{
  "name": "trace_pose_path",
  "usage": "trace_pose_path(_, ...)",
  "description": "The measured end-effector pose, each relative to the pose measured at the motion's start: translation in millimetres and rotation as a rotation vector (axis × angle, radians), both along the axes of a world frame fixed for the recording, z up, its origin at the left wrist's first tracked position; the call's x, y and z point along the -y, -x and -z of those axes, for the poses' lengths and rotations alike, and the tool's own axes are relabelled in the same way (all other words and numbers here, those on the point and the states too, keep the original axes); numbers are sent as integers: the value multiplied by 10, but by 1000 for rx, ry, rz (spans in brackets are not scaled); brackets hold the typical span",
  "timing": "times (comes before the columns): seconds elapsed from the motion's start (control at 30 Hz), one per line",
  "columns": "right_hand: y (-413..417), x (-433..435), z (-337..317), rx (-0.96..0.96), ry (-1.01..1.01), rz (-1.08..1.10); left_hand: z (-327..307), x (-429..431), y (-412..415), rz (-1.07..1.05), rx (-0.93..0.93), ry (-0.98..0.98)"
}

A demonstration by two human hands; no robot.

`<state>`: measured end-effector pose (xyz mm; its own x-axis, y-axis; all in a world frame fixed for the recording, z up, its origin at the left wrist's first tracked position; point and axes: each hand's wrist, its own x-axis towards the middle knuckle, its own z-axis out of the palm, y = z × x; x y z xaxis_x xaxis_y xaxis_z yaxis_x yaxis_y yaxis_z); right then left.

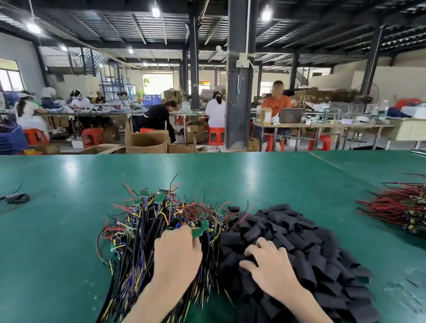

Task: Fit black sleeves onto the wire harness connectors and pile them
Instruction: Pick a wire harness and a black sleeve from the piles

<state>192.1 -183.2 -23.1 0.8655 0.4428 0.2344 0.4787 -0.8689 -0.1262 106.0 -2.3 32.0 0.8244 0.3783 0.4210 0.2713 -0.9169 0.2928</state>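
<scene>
A big heap of wire harnesses (141,234) with small green boards and black, yellow, purple and red wires lies on the green table, in front of me. Right beside it sits a heap of flat black sleeves (313,253). My left hand (177,253) is on the harness heap, its fingertips curled into the wires by a green board (198,231); what they hold is hidden. My right hand (268,265) rests on the sleeve heap with its fingers spread and bent down among the sleeves.
Another heap of red-wired harnesses (407,208) lies at the far right of the green table (69,203). A few sleeved pieces (15,198) lie at the left edge. A small yellow rubber band (217,190) sits behind the heaps. Beyond the table, people work at benches.
</scene>
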Motion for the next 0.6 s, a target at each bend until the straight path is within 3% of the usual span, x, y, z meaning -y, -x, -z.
trace_pose_path(0.23, 44, -40, -39, 243, -65, 7, -452, -30, 118, 216, 490, 447)
trace_pose_path(0.3, 44, -43, -84, 259, -227, 19, -587, -100, 115, 268, 591, 581)
trace_pose_path(0.37, 38, -33, -110, 203, -476, 26, -664, -243, 128, 342, 579, 716)
trace_pose_path(0.47, 56, -48, -132, 16, -852, -16, -613, -435, 143, 324, 399, 560)
trace_pose_path(0.6, 54, -79, -135, -173, -1098, -56, -367, -488, 217, 234, 414, 345)
